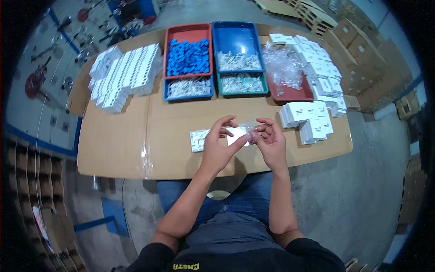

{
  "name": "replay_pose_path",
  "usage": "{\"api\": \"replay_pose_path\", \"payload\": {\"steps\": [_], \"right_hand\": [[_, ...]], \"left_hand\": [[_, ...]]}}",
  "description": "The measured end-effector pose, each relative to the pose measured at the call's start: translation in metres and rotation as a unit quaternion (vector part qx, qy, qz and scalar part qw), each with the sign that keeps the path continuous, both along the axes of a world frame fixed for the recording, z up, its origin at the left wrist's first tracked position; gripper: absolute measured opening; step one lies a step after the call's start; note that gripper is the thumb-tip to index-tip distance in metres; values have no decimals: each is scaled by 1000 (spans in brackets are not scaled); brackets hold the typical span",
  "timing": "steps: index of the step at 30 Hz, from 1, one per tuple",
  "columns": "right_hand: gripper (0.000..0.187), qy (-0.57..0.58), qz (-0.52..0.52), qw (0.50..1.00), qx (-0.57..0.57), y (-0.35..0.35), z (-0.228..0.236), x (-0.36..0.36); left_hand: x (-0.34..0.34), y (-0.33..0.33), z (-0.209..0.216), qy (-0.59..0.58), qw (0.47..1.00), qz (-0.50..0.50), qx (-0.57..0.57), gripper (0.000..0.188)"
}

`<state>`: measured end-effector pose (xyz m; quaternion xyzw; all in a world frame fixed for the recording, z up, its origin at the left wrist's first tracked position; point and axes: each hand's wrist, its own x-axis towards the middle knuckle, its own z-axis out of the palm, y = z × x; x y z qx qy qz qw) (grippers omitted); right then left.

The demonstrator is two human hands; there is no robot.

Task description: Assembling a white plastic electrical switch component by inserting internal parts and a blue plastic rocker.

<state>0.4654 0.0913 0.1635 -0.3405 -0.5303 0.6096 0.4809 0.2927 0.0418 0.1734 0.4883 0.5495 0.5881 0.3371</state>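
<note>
The clear plastic bag (249,125) is crumpled, so I cannot tell its long axis surely; its visible film spreads from the right fingers towards the left hand. It is on the person's side of the red tray of blue parts (189,35), and to the right of it. The right hand (273,144) pinches this bag, which lies at the fingertips of the grip. The left hand (215,148) is half curled, its thumb reaching to the bag; whether it pinches the film, I cannot tell. A white flat piece (236,135) shows between the hands.

The surface (113,147) is brown cardboard. Left of the red tray stand white boxes (129,75); just right, a blue tray (235,38). Far beyond it, on the right, wooden pallets (312,16) lie on the concrete floor (217,13).
</note>
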Motion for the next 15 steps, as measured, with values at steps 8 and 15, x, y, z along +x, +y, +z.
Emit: {"api": "replay_pose_path", "payload": {"steps": [8,15], "right_hand": [[41,-31,66,997,-36,-41,-1,-7],[26,-13,-59,996,-64,-46,9,-26]], "left_hand": [[-9,-26,-36,-170,985,2,-38,14],[-13,-45,-29,-210,968,137,25,16]]}}
